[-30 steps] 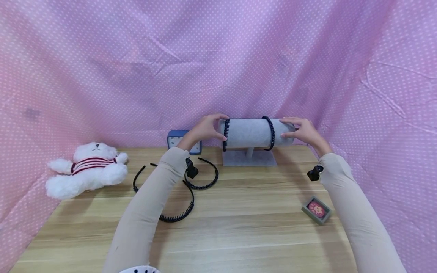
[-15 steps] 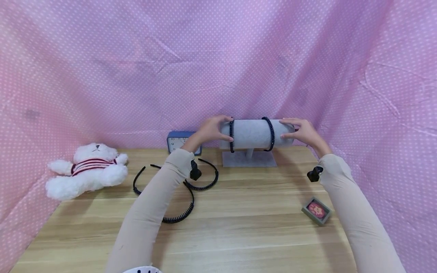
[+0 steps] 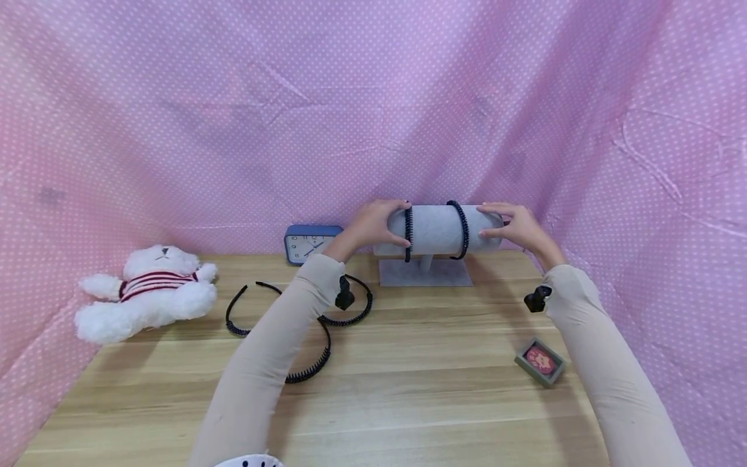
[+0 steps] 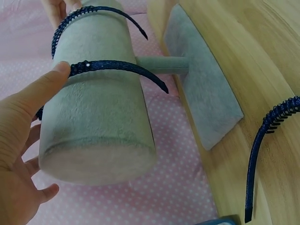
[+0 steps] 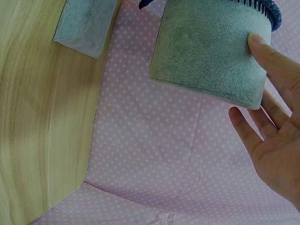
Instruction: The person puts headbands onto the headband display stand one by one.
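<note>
A grey velvety roll stand (image 3: 434, 230) stands at the back of the table. Around its left part goes a dark toothed headband (image 4: 112, 64), its teeth facing the roll. My left hand (image 3: 375, 224) holds this headband, thumb at its front edge and fingers over the top, partly hidden behind the roll in the left wrist view. Farther right, a second dark headband (image 3: 465, 233) hangs on the same roll. My right hand (image 3: 521, 228) grips the roll's right end; in the right wrist view the thumb (image 5: 258, 41) lies on its cloth surface.
Loose black headbands lie on the wooden table, one headband (image 3: 357, 319) left of the stand's base and another headband (image 3: 312, 373) nearer, partly under the left sleeve. A blue clock (image 3: 303, 246), a white bear (image 3: 154, 285) and a small framed box (image 3: 539, 363) also sit there.
My left hand has slid rightward along the roll, and the headband under it has shifted right too, closer to the second headband. The right hand has stayed at the roll's end.
</note>
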`<act>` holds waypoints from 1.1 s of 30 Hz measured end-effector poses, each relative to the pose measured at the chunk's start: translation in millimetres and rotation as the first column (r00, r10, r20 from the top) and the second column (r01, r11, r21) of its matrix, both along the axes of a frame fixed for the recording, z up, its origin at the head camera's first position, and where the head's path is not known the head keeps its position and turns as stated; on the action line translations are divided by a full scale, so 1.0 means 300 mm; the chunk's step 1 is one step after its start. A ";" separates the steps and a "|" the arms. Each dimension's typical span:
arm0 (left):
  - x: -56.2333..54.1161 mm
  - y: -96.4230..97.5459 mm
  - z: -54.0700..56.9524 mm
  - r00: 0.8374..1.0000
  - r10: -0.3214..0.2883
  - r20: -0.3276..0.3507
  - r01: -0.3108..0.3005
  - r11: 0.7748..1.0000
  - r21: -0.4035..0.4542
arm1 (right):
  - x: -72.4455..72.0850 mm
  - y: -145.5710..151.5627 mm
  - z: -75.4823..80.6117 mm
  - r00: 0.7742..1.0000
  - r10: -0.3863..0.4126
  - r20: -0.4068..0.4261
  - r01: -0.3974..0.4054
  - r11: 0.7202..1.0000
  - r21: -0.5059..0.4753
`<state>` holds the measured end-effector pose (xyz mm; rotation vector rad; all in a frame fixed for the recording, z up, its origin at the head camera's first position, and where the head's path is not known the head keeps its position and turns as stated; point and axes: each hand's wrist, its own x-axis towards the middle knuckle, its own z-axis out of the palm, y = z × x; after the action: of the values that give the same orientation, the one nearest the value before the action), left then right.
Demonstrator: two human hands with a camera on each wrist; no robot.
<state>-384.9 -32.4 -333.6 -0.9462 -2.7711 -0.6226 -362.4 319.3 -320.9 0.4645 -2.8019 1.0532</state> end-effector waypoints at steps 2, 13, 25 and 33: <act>0.001 0.010 -0.002 1.000 0.004 -0.021 -0.005 1.000 -0.025 | 0.001 -0.002 0.001 1.000 -0.003 0.003 0.003 1.000 -0.001; -0.006 0.063 -0.012 0.997 0.035 -0.074 -0.040 0.997 -0.069 | -0.001 -0.001 0.007 1.000 -0.005 0.008 0.005 1.000 -0.015; -0.014 0.128 -0.016 0.994 0.027 -0.103 -0.035 0.997 -0.076 | -0.009 0.002 0.009 1.000 -0.003 0.011 0.003 1.000 -0.016; -0.011 0.170 -0.015 0.993 0.018 -0.115 -0.031 0.993 -0.116 | -0.017 0.006 0.002 1.000 0.002 0.004 -0.002 1.000 -0.006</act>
<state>-388.3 18.5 -338.3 -0.9368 -2.7382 -0.3927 -367.6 321.1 -320.5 0.4656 -2.8017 1.0644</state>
